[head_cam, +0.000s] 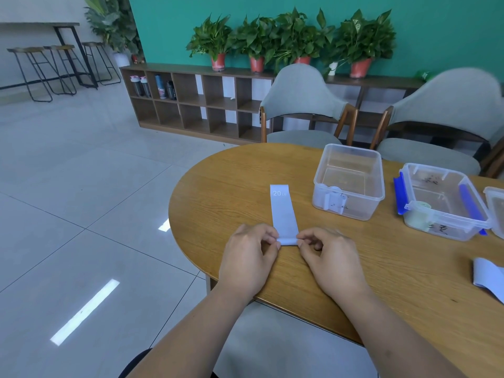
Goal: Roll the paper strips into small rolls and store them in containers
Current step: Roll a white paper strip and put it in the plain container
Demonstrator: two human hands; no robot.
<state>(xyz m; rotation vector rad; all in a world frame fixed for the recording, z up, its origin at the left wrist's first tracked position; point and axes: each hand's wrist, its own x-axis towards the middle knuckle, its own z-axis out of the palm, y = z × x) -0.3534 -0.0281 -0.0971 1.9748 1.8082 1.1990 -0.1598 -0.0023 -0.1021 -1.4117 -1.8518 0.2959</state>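
Your left hand [246, 257] and right hand [331, 259] pinch the rolled near end of the pale blue paper strip [283, 212] lying flat on the oval wooden worktop [381, 268]; right of it stand clear plastic containers [350, 181].

Bare table [229, 175] left of and beyond the paper strip [283, 208]: you've free passage there. To the right, clear container [349, 181] blocks, w/ blue-clipped container [443, 200] just beside it. Near right, more strips [486, 276] at the edge.
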